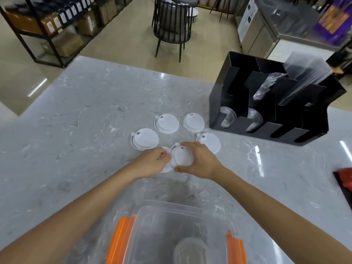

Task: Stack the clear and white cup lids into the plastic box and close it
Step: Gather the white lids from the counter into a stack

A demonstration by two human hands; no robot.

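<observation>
nearest to us sits the plastic box (171, 231), clear-walled with orange latches (122, 239) on both sides, open at the top, and inside it we can make out what look like clear lids (191, 250) already stacked near its right end. beyond it, both our arms reach out over the marbled desk (76, 111).

our right hand (200, 162) has its grip wrapped around the rim of a white lid (182, 156), thumb on the near edge and fingers curled over the far edge. our left hand (152, 162) is pinched at that lid's left edge, and another white lid (166, 168) pokes out beneath it; we cannot tell whether the left grip holds the upper lid, the lower one, or both.

four more white lids lie flat and apart on the desk: one to the left (145, 141), two further back (166, 123) (193, 121), one on the right (210, 142), partly behind our right hand. a black cup organiser (266, 103) stands well off to the right.

we judge these lids to be very light, thin and springy, easy to warp if squeezed hard, and a bit slick. the rim is the sensible place to take hold, lightly, keeping each small tethered plug aligned so that the stack nests evenly.
</observation>
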